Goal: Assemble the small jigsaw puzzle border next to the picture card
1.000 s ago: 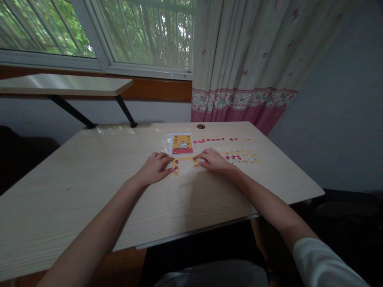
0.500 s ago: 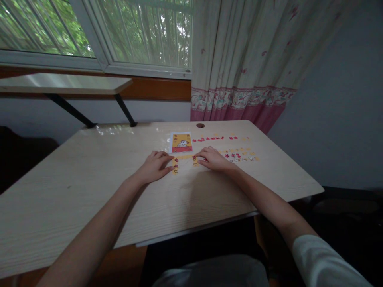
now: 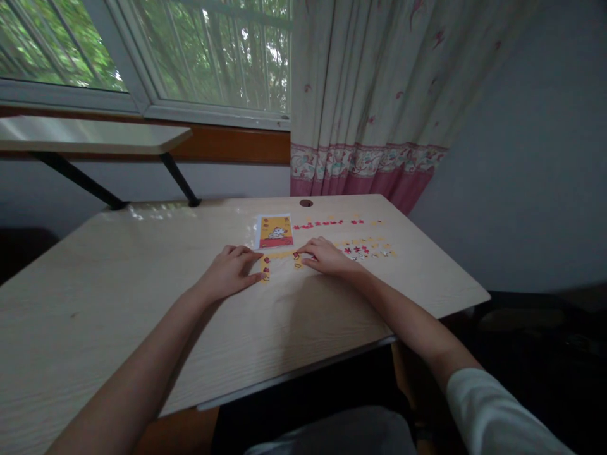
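Observation:
A partly joined jigsaw puzzle [image 3: 279, 254] lies flat on the desk: a yellow top strip with a short column of pieces running down at each end. Along its left column, my left hand [image 3: 228, 272] rests with thumb and forefinger apart, their tips touching the pieces' outer edge. My right hand [image 3: 325, 256] is at the top right corner, forefinger and thumb closed around a yellow and red jigsaw piece [image 3: 297, 256]. Just beyond the puzzle lies a picture card [image 3: 275, 232] showing a white animal on yellow and red.
Loose jigsaw pieces [image 3: 358, 250] in red, yellow and white lie in rows right of my right hand. Another row of red pieces [image 3: 327, 223] runs farther back. A raised shelf [image 3: 95, 136] on black legs stands at the back left. The desk [image 3: 142, 278] has a cable hole [image 3: 306, 203].
The whole view has shifted a little, so the desk and hands appear farther left. Both hands keep their places at the puzzle's two sides, with hardly any movement.

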Motion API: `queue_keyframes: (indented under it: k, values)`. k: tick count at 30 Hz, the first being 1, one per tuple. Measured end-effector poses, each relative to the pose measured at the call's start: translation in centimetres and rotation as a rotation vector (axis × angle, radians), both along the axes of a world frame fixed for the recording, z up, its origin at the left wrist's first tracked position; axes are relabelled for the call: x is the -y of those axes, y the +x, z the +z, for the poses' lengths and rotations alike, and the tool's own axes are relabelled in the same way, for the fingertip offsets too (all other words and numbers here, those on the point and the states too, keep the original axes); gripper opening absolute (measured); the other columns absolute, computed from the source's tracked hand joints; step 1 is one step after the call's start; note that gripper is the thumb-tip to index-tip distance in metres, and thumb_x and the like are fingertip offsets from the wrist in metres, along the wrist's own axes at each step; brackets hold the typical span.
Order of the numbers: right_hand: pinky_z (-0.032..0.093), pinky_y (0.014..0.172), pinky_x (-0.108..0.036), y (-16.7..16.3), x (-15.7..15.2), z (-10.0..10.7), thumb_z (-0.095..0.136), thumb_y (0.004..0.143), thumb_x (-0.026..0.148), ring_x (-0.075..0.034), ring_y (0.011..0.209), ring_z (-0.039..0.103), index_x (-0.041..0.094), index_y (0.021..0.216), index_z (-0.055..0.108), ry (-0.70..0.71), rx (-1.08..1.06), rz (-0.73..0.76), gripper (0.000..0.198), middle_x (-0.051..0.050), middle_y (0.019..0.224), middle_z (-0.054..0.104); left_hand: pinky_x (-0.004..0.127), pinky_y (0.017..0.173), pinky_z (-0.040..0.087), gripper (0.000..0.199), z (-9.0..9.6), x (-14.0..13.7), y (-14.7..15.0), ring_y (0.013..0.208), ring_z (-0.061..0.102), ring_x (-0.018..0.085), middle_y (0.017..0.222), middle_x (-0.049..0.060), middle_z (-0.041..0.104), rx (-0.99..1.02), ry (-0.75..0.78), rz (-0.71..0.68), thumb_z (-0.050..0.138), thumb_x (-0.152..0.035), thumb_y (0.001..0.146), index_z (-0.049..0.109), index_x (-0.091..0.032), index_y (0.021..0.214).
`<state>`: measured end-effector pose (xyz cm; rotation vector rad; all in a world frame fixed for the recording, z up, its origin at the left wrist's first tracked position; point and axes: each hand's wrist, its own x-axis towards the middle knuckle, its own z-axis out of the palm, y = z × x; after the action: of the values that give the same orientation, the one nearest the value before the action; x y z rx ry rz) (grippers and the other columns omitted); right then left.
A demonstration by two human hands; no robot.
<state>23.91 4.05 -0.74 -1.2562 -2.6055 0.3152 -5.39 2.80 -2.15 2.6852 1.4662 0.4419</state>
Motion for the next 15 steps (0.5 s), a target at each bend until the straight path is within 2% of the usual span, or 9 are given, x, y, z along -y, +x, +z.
queue_keyframes:
  k: [6, 9, 12, 15]
  values:
    - [0.035, 0.094, -0.034, 0.1, 0.0, 0.1, 0.055, 0.093, 0.031, -0.021, 0.105, 0.051, 0.019, 0.121, 0.064, 0.007, 0.004, 0.020, 0.032, -0.011, 0.111, 0.063, 0.047, 0.093, 0.040, 0.061, -0.1, 0.1, 0.1, 0.105, 0.051, 0.033, 0.116, 0.014, 0.062, 0.019, -0.004, 0.004, 0.052, -0.065, 0.081, 0.064, -0.020, 0.120]
    - [0.037, 0.092, -0.032, 1.1, -1.2, 0.7, 0.056, 0.091, 0.030, -0.019, 0.099, 0.055, 0.018, 0.110, 0.068, 0.041, -0.051, -0.011, 0.026, -0.008, 0.103, 0.067, 0.046, 0.093, 0.040, 0.060, 0.0, 0.3, 0.1, 0.106, 0.051, 0.033, 0.117, 0.015, 0.062, 0.006, -0.006, 0.002, 0.051, -0.063, 0.082, 0.063, -0.018, 0.121]
    - [0.041, 0.083, -0.029, 3.8, -3.9, 1.4, 0.053, 0.090, 0.028, -0.017, 0.086, 0.059, 0.017, 0.097, 0.071, 0.064, -0.132, -0.173, 0.022, -0.006, 0.093, 0.070, 0.046, 0.093, 0.041, 0.061, 0.1, 0.4, 0.2, 0.106, 0.051, 0.033, 0.118, 0.015, 0.061, -0.022, -0.011, -0.002, 0.051, -0.062, 0.083, 0.062, -0.016, 0.123]
    - [0.042, 0.072, -0.026, 7.8, -7.3, 1.7, 0.053, 0.088, 0.026, -0.017, 0.080, 0.060, 0.015, 0.096, 0.071, 0.078, -0.141, -0.436, 0.022, -0.009, 0.092, 0.071, 0.046, 0.094, 0.040, 0.061, 0.3, 0.5, 0.2, 0.106, 0.051, 0.032, 0.118, 0.015, 0.061, -0.035, -0.008, -0.009, 0.050, -0.061, 0.084, 0.061, -0.015, 0.124]
